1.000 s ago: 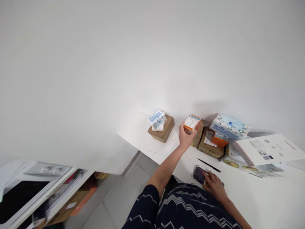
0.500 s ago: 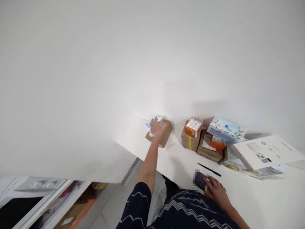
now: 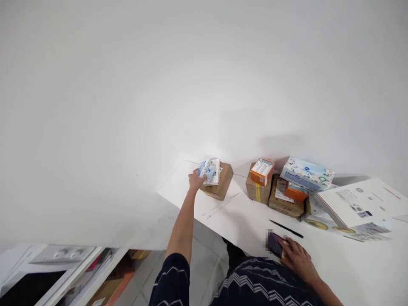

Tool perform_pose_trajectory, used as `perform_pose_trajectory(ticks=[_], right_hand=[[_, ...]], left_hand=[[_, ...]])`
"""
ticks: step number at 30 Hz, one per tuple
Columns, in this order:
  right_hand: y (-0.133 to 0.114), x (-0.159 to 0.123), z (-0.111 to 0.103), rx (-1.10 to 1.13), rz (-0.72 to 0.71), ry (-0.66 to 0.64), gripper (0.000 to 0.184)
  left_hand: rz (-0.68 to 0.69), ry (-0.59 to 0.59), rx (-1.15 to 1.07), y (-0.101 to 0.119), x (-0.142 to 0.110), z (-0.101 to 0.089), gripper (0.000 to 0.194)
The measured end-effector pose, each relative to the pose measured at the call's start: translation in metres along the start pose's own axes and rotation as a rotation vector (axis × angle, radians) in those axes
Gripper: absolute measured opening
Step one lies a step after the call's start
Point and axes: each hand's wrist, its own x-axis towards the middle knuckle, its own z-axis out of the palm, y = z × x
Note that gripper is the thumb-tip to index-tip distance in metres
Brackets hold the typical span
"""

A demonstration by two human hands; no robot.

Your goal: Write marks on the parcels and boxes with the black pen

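At the far left end of the table, my left hand (image 3: 195,180) is closed on the near left edge of a light-blue patterned packet (image 3: 208,168). The packet is partly over a small white box (image 3: 216,173), which lies on a brown cardboard box (image 3: 225,178). By the near table edge, my right hand (image 3: 298,257) has its fingers over a dark phone (image 3: 276,245). Part of the phone is pixelated and part is under my fingers. A black pen (image 3: 286,228) lies just beyond it.
Along the wall, an orange-and-white box (image 3: 262,170) tops a taped carton (image 3: 255,191). To its right, a floral light-blue box (image 3: 307,174) sits over an orange box (image 3: 296,193) and another carton (image 3: 285,207). A large white flat box (image 3: 363,202) leans farther right. Open shelving (image 3: 95,276) stands lower left.
My left hand has shifted left and toward me, pulling the packet so the small white box beneath shows. The view has shifted slightly. My right hand stays at the phone.
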Motion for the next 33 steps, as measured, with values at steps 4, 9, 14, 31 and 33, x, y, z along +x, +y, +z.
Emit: perform_pose_trajectory(ticks=[4,9,14,31,33], right_hand=[[-0.002,0.000,-0.006,0.041,0.025,-0.003,0.047],[-0.021,0.018,-0.036,0.240,0.091,0.072,0.051],[-0.076,0.067,-0.109,0.763,0.174,0.125,0.051],[-0.152,0.107,-0.164,2.199,0.861,-0.270,0.020],[-0.154,0.107,-0.163,2.225,0.886,-0.297,0.018]], left_hand=[[-0.144,-0.061,-0.224,-0.010,-0.019,-0.012,0.057],[-0.252,-0.254,-0.514,-0.023,-0.079,-0.023,0.046],[-0.475,-0.619,-0.949,-0.038,-0.144,-0.011,0.049],[0.038,-0.748,-0.469,-0.010,-0.232,0.029,0.098],[0.104,-0.696,-0.482,-0.006,-0.234,0.031,0.089]])
